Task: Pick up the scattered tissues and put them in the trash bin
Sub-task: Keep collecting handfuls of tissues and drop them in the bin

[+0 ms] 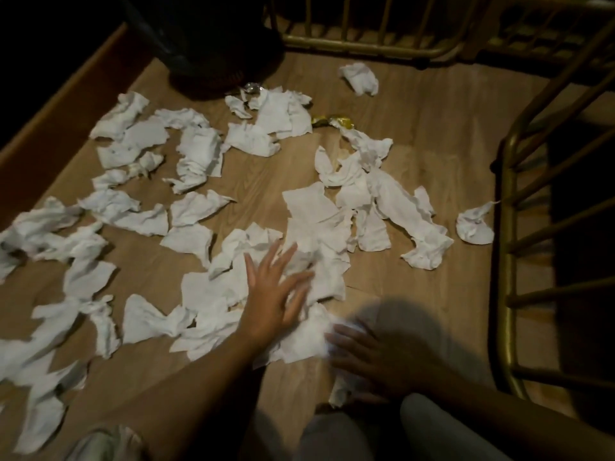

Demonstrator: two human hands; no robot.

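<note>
Several crumpled white tissues (196,154) lie scattered across the wooden floor (432,134), from the far left to the right. A dark trash bin (213,44) stands at the back, left of centre. My left hand (276,291) reaches forward with fingers spread and straight over a heap of tissues (316,247) in the near middle. My right hand (369,357), blurred, lies low at the right with fingers extended on a tissue (309,341) near my knees. Neither hand visibly grips anything.
Gold metal chair frames stand at the back (359,44) and along the right (509,227). A gold foil wrapper (332,121) and a clear wrapper (252,88) lie among the tissues near the bin. A dark wall edge runs along the left. My knees (332,437) are at the bottom.
</note>
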